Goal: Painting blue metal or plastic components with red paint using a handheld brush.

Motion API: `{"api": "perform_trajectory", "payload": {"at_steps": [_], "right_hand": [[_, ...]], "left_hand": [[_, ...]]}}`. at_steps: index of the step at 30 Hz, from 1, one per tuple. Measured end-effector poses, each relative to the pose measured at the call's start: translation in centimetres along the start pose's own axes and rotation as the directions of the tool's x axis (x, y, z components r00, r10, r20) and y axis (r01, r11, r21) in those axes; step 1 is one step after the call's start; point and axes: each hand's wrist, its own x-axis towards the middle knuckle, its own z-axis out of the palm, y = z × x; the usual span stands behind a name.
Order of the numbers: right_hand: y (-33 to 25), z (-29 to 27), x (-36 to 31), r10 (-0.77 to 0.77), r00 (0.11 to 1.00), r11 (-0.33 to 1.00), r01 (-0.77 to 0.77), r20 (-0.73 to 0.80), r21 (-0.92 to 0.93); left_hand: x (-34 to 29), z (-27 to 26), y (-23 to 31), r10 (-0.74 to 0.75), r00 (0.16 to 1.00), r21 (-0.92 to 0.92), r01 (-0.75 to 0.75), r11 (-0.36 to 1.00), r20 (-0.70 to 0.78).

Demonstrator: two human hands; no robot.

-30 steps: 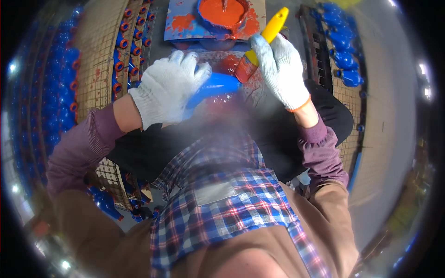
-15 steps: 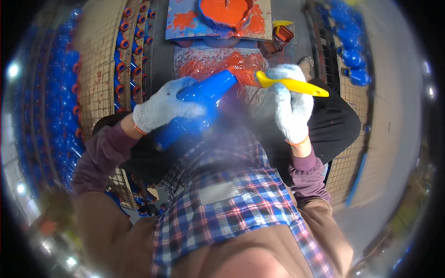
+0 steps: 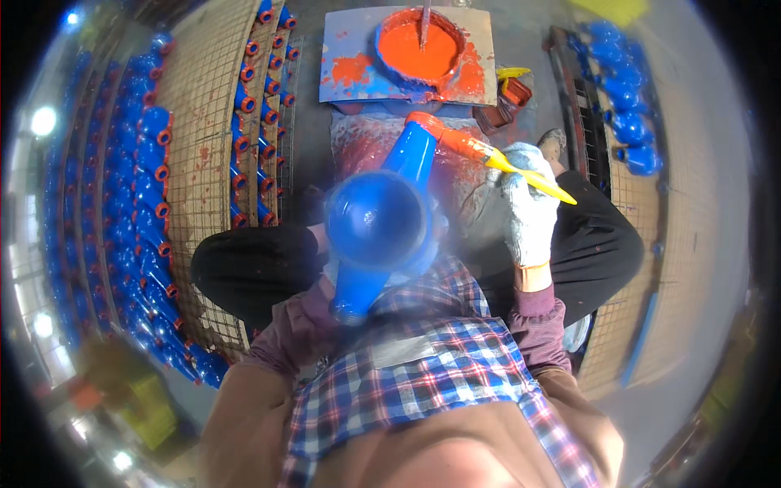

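Observation:
A glossy blue, branched pipe fitting is held in front of my apron, its wide round mouth turned up. Mostly hidden behind it, my left hand in a white glove supports it; only bits of glove show at its sides. The fitting's narrow far end has a red-orange rim. My right hand, gloved too, is closed round the yellow handle of a paintbrush. The brush's bristles, coated in red-orange paint, touch that rim from the right.
Ahead, a round pot of red-orange paint with a stick in it stands on a paint-stained board. Beyond my right hand lie small stained containers. Racks at left and right hold several blue fittings, many with red rims.
The fitting has swung round so its wide mouth faces up, and my left hand has gone behind it. My right hand has shifted slightly, with the brush still at the far end.

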Motion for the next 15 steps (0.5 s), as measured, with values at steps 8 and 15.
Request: {"api": "perform_trajectory", "payload": {"at_steps": [8, 15], "right_hand": [[1.6, -0.1, -0.4, 0.119, 0.984, 0.983, -0.098, -0.131, 0.155], [-3.0, -1.1, 2.1, 0.096, 0.986, 0.995, -0.098, -0.134, -0.007]], "left_hand": [[2.4, 2.7, -2.0, 0.024, 0.994, 0.15, -0.04, 0.988, 0.103], [-2.7, 1.1, 6.0, 0.287, 0.948, 0.931, 0.029, 0.364, -0.141]]}}
